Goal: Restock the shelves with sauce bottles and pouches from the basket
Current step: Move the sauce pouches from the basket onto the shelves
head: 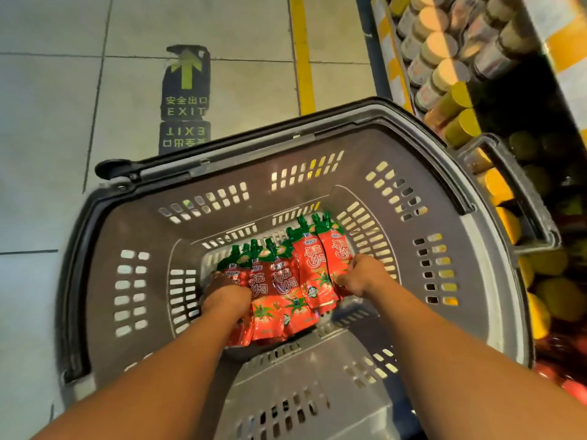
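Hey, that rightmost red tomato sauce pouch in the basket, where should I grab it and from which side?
Grip the rightmost pouch at its flat red body, just below the green spout, coming from above. It lies nearly flat on the basket floor with its spout pointing away, overlapping its neighbour, so only the top face and right edge are free. The right hand already grips its lower edge.

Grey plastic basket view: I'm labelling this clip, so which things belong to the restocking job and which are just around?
Job:
- red tomato-sauce pouches with green spouts
- grey perforated plastic basket
- left hand, gripping pouches
- right hand, gripping pouches
- shelf of yellow-lidded jars

Around:
- black floor EXIT sticker with green arrow
- yellow floor line
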A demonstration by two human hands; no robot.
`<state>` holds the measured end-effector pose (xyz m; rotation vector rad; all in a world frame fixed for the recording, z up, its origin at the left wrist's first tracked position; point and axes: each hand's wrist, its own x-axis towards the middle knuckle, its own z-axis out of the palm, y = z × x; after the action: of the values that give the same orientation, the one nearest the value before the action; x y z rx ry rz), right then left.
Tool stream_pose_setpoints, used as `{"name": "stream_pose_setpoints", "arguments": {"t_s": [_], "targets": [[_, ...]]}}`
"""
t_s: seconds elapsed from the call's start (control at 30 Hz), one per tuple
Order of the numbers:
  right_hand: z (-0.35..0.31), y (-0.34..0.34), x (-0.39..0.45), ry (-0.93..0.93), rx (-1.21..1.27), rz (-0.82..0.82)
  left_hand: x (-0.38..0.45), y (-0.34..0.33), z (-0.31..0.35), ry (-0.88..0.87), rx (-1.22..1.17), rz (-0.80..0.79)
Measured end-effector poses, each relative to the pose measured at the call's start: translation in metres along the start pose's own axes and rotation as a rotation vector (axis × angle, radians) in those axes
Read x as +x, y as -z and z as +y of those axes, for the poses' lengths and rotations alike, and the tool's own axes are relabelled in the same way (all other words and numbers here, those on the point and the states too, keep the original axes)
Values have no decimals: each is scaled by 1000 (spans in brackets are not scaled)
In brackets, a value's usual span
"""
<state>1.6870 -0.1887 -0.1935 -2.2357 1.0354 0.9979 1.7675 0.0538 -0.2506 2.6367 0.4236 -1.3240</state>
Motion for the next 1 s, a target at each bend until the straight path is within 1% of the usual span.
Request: {"name": "stream_pose_setpoints", "arguments": {"t_s": [0.1, 0.23, 0.33, 0.4, 0.5, 0.6, 0.67, 0.73, 0.83, 0.9, 0.93, 1.0], "targets": [[5, -5, 7, -37, -8, -20, 2, -1, 0, 26, -29, -2], [5, -9, 12, -83, -8, -51, 3, -3, 1, 18, -17, 66], [3, -9, 14, -123, 23, -69, 1, 0, 5, 8, 20, 44], [1, -8, 14, -152, 38, -21, 0, 1, 7, 5, 48, 70], [-7, -5, 8, -180, 68, 96, -5, 0, 7, -37, 86, 183], [-22, -3, -1, -99, 155, 190, -10, 5, 4, -77, 185, 224], [-33, 3, -8, -94, 226, 172, -13, 11, 6, -137, 137, 234], [-41, 18, -19, -112, 313, 108, -21, 18, 7, -200, 56, 234], [-49, 50, -40, -65, 405, 13, -35, 32, 6, -301, -37, 268], [-51, 74, -64, -42, 464, -59, -51, 44, 6, -395, -148, 283], [-51, 85, -78, -26, 478, -82, -62, 51, 6, -447, -216, 268], [-51, 107, -108, 10, 460, -78, -86, 70, 7, -562, -329, 228]]}}
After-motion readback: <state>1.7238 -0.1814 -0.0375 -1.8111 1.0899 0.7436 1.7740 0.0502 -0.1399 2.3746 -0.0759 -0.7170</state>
